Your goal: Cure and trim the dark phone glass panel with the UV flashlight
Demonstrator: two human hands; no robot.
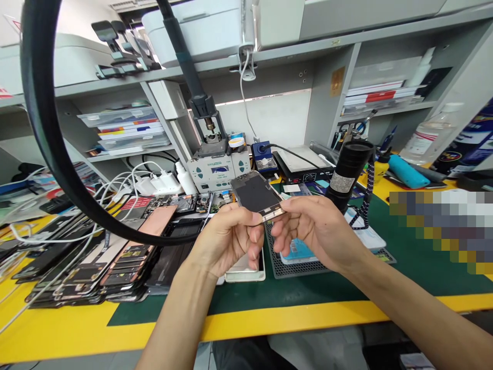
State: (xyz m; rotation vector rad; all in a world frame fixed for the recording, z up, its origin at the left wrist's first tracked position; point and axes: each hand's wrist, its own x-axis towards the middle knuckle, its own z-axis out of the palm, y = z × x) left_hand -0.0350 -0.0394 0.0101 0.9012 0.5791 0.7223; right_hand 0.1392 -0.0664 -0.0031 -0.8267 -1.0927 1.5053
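Observation:
A phone screen assembly [257, 193], dark with a pale metal edge, is held up above the bench, tilted with its near end toward me. My left hand [230, 234] pinches its near left corner between thumb and fingers. The near right corner is gripped by my right hand [316, 226], with the thumb on top. Beneath my hands lie a whitish phone-shaped frame [245, 275], partly hidden by my left hand, and a dark perforated mat [298, 270] with a blue-and-white item on it.
Stacks of phone parts [134, 257] cover the left side. A hot-air station [219, 172] stands behind, its black hose [42, 128] arching at left. A black flashlight-like cylinder [346, 172] rises beside my right hand. White cables [92, 226] cross the left. A clear bottle [433, 133] stands far right.

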